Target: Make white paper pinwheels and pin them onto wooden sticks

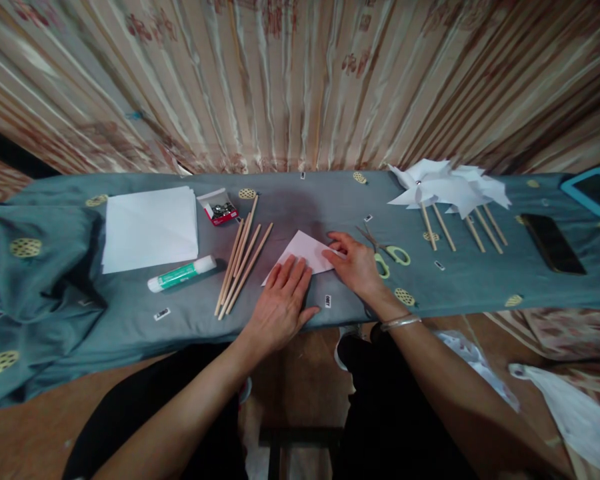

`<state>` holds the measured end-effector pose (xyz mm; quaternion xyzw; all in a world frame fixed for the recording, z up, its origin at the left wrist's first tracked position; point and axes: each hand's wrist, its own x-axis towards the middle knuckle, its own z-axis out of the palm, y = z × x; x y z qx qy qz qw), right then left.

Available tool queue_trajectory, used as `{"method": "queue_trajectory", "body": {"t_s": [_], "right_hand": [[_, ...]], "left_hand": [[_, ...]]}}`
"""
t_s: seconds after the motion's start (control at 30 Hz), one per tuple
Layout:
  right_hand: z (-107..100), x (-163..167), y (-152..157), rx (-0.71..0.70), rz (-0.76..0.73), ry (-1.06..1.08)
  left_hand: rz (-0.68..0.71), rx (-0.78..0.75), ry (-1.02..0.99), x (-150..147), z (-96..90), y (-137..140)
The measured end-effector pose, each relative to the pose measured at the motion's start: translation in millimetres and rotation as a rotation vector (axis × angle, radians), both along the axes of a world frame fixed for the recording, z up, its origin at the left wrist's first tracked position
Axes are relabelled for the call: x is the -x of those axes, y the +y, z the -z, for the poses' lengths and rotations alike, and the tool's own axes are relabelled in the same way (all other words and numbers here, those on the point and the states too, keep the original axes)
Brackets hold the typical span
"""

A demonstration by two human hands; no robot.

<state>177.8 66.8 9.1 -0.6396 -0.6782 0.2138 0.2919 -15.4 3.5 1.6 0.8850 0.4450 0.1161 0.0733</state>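
A folded sheet of white paper (304,247), roughly triangular, lies on the cloth-covered table in front of me. My left hand (285,293) rests flat on its lower left part, fingers stretched out. At the paper's right corner, my right hand (353,262) pinches the edge between thumb and fingers. Scissors with pale green handles (387,254) lie just right of my right hand, blades spread a little. Several wooden sticks (243,263) lie in a loose bunch to the left of the paper.
A stack of white paper (151,230), a glue stick (181,274) and a small red-and-white box of metal pins (220,209) are on the left. Several paper pinwheels on sticks (447,187), a black phone (553,243) and a blue-framed device (595,191) lie right. A curtain (300,87) hangs behind.
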Motion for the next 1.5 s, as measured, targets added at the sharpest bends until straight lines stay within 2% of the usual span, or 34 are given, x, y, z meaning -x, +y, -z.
{"method": "queue_trajectory", "body": {"t_s": [0.1,0.27,0.4,0.57,0.73,0.97,1.13,1.3,1.5], "right_hand": [[-1,0,-3,-0.017,-0.008,-0.012],[1,5,-15,-0.138,-0.064,-0.148],[10,6,-27,-0.119,-0.078,-0.22],[20,-14,-30,-0.159,-0.043,-0.229],[19,-38,-27,-0.223,-0.022,-0.258],[11,-25,-31,-0.19,-0.022,-0.314],[15,-12,-35,-0.125,-0.055,-0.278],[21,-23,-33,-0.164,-0.025,-0.246],[27,-37,-29,-0.241,-0.044,-0.251]], "left_hand": [[0.006,0.0,0.002,0,-0.4,0],[0.011,0.002,0.012,0,-1.7,-1],[0.016,-0.001,0.024,0,-1.1,-1],[0.014,-0.007,0.025,1,-0.1,0],[0.02,-0.006,0.018,3,-0.1,-1],[0.003,-0.006,-0.013,0,0.4,-1],[0.006,-0.012,-0.024,0,-1.5,-1],[0.025,-0.014,-0.01,18,-1.4,-8],[-0.029,-0.091,-0.006,52,-0.8,-24]]}}
